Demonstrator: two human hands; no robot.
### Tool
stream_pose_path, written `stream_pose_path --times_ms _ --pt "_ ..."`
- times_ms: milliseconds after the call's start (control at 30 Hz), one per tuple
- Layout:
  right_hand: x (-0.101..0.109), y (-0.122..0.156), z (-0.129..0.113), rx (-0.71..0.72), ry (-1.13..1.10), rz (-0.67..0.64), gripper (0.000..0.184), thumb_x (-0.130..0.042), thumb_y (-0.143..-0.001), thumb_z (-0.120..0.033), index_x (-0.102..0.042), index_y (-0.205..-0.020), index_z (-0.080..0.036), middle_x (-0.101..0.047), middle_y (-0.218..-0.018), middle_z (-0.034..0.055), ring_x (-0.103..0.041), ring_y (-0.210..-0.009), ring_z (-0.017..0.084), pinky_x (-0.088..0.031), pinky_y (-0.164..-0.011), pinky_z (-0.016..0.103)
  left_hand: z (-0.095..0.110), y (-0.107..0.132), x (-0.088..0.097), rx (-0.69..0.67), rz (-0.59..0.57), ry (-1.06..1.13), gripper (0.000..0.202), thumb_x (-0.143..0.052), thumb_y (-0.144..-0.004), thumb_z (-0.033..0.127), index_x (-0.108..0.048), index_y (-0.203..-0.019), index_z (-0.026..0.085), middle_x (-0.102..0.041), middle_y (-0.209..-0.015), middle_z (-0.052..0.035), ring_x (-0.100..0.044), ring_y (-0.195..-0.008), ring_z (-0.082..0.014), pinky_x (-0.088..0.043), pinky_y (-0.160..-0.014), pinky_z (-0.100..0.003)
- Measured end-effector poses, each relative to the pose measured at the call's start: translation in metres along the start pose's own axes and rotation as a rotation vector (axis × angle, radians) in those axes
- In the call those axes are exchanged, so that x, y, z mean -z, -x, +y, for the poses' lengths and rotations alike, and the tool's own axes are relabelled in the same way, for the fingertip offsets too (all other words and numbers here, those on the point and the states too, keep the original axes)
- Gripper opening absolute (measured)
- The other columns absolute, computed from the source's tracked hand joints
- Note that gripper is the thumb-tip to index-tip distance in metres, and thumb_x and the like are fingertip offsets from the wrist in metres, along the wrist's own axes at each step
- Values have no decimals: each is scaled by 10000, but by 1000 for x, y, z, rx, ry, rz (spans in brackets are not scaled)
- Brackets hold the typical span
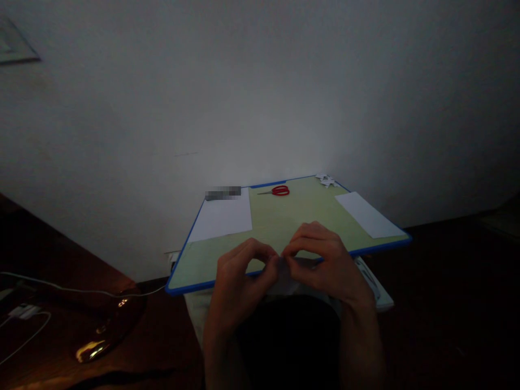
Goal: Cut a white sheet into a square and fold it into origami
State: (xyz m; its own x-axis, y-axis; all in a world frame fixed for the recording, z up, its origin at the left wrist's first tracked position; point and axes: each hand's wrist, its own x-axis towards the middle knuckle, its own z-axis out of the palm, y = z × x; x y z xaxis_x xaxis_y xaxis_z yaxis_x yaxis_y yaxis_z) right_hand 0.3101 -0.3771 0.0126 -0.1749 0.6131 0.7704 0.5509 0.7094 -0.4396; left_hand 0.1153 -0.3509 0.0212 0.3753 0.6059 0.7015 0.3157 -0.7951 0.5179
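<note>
My left hand [249,276] and my right hand [327,260] meet over the near edge of a small table with a pale green top [300,211]. Thumbs and forefingers of both pinch the upper edge of a piece of white paper [283,279], the fingertips almost touching. Dim light and the fingers hide part of this paper. Beyond the hands, scissors with red handles [280,190] lie near the back edge, blades pointing left. A white sheet [227,216] lies flat on the left, and a narrower white sheet [368,215] on the right.
White paper scraps [326,180] sit in the back right corner. A blurred-out dark object [223,193] lies atop the left sheet. The table's blue rim [190,288] runs around it, against a wall [260,97]. A white cable [101,293] hangs at left.
</note>
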Motion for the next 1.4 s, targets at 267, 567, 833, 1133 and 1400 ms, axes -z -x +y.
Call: stream_pose_path --times_ms 267,567,833,1133,1400 --pt "4 5 9 40 -53 -45 159 -710 -802 -42 -733 -774 -197 -702 -764 -3 -626 -744 161 -434 -765 343 0 4 11 9 17 -29 133 -683 -856 84 -674 -792 199 -713 -721 45 -670 -653 -100 -527 -660 -202" --pt "6 7 14 58 -55 -48 179 -688 -798 -30 -734 -763 -199 -711 -747 3 -624 -715 161 -453 -742 345 -12 10 27 45 44 -36 109 -718 -861 131 -708 -786 210 -733 -715 42 -681 -641 -116 -550 -646 -216" --pt "9 9 17 54 -46 -54 180 -671 -807 -53 -728 -772 -219 -717 -745 -10 -635 -698 162 -467 -730 353 -17 13 30 52 47 -33 101 -733 -861 148 -719 -788 216 -742 -720 26 -694 -644 -131 -569 -640 -234" --pt "18 16 26 -23 -57 -65 172 -684 -815 -48 -730 -767 -207 -688 -715 -11 -628 -703 160 -466 -716 334 -20 15 34 84 84 2 115 -736 -846 132 -731 -770 219 -745 -711 34 -698 -646 -119 -573 -647 -217" --pt "19 20 50 -211 -111 235 123 -721 -930 -230 -777 -1036 -257 -738 -939 40 -687 -902 218 -526 -827 386 -28 10 25 267 509 183 37 -803 -833 213 -766 -829 208 -774 -750 16 -745 -684 -140 -624 -624 -218"
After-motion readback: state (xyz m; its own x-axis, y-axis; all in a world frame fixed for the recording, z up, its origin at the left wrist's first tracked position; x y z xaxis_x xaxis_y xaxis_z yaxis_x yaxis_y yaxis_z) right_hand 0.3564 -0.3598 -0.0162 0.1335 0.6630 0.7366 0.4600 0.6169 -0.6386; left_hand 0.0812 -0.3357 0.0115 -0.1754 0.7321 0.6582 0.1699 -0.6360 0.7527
